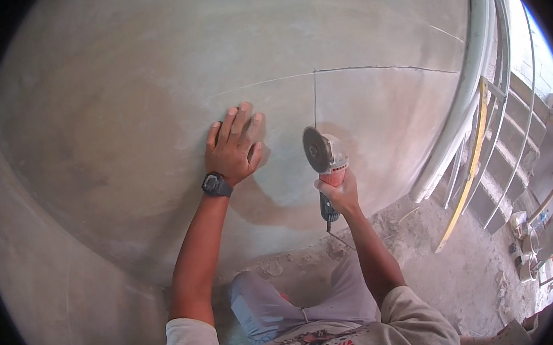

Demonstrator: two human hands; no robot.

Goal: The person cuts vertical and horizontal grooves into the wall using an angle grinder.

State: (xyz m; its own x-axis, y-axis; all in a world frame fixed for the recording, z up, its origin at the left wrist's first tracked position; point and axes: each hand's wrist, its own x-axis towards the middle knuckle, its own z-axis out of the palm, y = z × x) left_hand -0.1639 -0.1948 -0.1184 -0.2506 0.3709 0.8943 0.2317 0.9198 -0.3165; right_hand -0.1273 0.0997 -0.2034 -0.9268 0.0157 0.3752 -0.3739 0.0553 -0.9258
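My right hand (343, 193) is wrapped round the body of a red and grey angle grinder (334, 171). Its dark cutting disc (314, 149) stands at the wall, just below the lower end of a vertical cut line (315, 99); whether disc and wall touch I cannot tell. That line meets a horizontal line (384, 67) above, dark to the right and pale to the left. My left hand (233, 143) lies on the plastered wall (126, 132) with fingers stretched out, left of the grinder. A dark watch (216, 184) is on the left wrist. The grinder's cord (340, 238) hangs down.
White pipes (457, 140) run along the wall's right edge. A yellow bar (469, 172) leans beside them, with stair steps (511, 137) behind. Buckets (529, 244) stand at the far right. Rubble (273, 267) lies along the wall's foot.
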